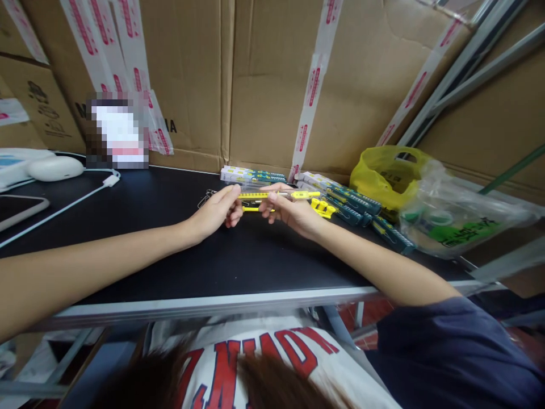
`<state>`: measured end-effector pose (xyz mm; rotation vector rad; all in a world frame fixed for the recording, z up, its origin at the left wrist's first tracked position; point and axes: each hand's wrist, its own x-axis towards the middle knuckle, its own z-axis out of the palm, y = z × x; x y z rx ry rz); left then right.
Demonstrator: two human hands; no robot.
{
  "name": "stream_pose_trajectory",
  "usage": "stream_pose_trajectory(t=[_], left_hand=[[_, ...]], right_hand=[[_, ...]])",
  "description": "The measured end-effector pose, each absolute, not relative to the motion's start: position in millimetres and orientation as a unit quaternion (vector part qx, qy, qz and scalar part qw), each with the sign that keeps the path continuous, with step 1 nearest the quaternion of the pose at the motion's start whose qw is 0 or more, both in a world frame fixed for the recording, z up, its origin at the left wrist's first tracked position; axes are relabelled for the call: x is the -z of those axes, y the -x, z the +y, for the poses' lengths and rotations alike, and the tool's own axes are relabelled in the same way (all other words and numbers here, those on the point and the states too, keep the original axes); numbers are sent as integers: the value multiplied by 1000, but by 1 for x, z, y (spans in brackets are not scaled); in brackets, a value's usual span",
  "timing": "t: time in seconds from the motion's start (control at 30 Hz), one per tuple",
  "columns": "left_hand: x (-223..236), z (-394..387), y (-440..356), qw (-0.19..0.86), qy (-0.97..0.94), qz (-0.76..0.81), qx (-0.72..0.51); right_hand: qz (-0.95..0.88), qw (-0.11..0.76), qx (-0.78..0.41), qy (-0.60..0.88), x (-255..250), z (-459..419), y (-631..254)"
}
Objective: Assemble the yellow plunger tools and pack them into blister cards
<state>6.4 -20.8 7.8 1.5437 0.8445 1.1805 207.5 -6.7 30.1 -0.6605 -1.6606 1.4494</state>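
A slim yellow stick-like tool (254,196) with dark marks along it is held level above the black table (221,267). My left hand (222,209) pinches its left end. Around its middle close the fingers of my right hand (289,211), and the yellow tip sticks out to the right. Just below, a second thin yellow rod (252,209) shows between the hands; I cannot tell whether it is held. Several small yellow plastic pieces (323,208) are beside my right hand. Thin wire loops (206,197) lie left of my left fingers.
Slim teal-and-white boxes (353,196) lie in stacks at the back and right. Beyond them are a yellow plastic bag (378,176) and a clear bag (451,221). A phone (21,210), a white cable (59,210) and a white device (55,168) are at left. Cardboard (264,85) walls the back.
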Motion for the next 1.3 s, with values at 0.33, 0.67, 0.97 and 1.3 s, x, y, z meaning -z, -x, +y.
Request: stream_pose_trajectory(t=[0.33, 0.67, 0.97, 1.3], left_hand=[[-12, -14, 5, 487, -560, 406, -533], [-10, -15, 3, 504, -536, 414, -536], [-7, -12, 4, 496, -549, 419, -527], [-5, -10, 4, 488, -574, 410, -515]], right_hand=[[-673, 449, -511, 292, -48, 7, -224], [-798, 319, -403, 315, -60, 24, -277], [-891, 212, -80, 394, -49, 33, -319], [-876, 185, 71, 440, -40, 49, -330]])
